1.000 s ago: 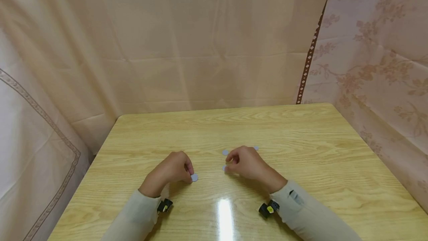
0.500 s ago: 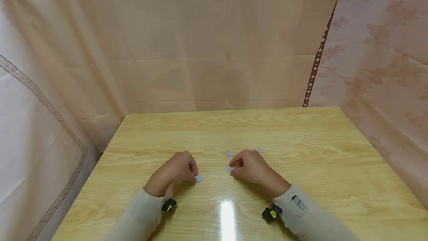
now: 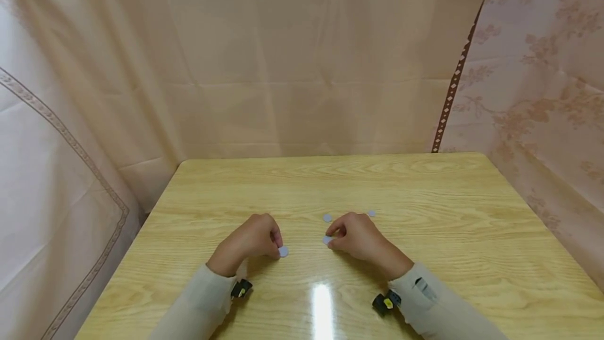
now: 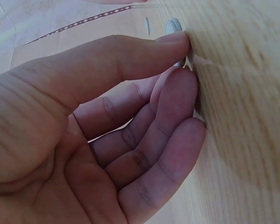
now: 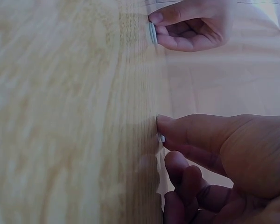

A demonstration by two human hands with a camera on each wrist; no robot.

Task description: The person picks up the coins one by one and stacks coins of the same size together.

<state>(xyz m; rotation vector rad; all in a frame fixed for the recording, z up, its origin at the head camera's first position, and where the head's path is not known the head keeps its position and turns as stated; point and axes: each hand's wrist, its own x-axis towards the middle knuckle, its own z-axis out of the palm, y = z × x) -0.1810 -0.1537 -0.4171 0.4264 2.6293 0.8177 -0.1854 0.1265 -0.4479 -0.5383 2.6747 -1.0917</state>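
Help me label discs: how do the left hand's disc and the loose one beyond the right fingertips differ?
The pinched disc is in the left hand; the loose disc lies untouched. The pinched disc is nearer the viewer, the loose disc farther. Both look pale and round.

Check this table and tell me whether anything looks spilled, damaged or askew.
Nothing plainly stands out. The white streak on the table looks like glare, not a spill, and no damage shows on the pale discs.

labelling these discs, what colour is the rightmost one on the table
Pale bluish grey; the rightmost disc, beyond the right hand, shows best in the head view.
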